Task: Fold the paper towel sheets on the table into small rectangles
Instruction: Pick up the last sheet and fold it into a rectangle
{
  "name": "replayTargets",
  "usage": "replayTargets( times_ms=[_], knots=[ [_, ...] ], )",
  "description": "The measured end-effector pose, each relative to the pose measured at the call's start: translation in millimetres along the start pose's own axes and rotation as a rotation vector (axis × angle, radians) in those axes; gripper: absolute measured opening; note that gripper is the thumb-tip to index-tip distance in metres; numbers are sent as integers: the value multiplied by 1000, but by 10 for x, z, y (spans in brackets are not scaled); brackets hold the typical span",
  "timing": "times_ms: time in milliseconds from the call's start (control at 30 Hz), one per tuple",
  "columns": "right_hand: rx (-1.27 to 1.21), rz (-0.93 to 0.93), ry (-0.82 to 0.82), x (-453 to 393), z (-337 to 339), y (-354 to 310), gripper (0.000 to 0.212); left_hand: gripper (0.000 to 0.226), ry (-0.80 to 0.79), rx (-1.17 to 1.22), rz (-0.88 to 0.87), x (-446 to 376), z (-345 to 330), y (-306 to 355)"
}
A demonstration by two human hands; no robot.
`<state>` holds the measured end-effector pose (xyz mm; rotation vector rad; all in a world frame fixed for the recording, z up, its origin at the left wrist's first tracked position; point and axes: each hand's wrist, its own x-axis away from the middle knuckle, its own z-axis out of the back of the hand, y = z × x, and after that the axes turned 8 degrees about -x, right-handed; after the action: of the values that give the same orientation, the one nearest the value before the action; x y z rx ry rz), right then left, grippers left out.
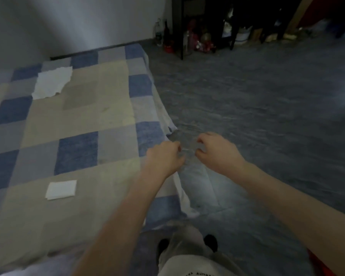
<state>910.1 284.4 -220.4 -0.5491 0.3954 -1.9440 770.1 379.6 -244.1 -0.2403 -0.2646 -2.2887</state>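
1. Far to the left of your fingers, at the back of the table (112,100), an unfolded paper towel sheet (52,82) lies flat on the checked cloth (78,152). Its edges look ragged.
2. Nearer to you, and still well to the left of your fingers, a folded paper towel (61,189) rests on the cloth as a small white rectangle.
3. Your left hand (164,157) is held out past the right-hand edge of the table, with its fingers curled inward. It is blurred, and I cannot tell whether it holds anything.
4. Between the fingertips of both hands there is a faint, smeared patch. It may be something thin or clear, but it is too blurred to name.
5. Your right hand (217,153) is just beside the left one, over the grey floor (257,100). Its fingers and thumb are curled as if pinching. Whether they grip anything cannot be told.
6. Both paper towels lie well apart from your hands, and neither hand touches them.
7. Beyond your fingers, at the far wall, stand bottles (167,36) and dark furniture (197,20).
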Motion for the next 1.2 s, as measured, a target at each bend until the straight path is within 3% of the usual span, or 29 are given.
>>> replayTargets(
  times_ms=[333, 633, 900, 1200],
  knots=[
    [-48, 52, -18, -788, 469, 477, 30, 28, 4, 63, 126, -785, 295, 341],
    [-39, 142, -49, -2638, 1084, 452, 30, 32, 98, 127, 239, -2325, 877, 103],
    [-10, 297, -118, -4080, 1380, -66, 29, 28, 112, 151, 395, -3216, 1593, -525],
    [-15, 615, -271, -5033, 921, -1250, 32, 27, 134, 220, 728, -3146, 1683, -1623]
  ],
)
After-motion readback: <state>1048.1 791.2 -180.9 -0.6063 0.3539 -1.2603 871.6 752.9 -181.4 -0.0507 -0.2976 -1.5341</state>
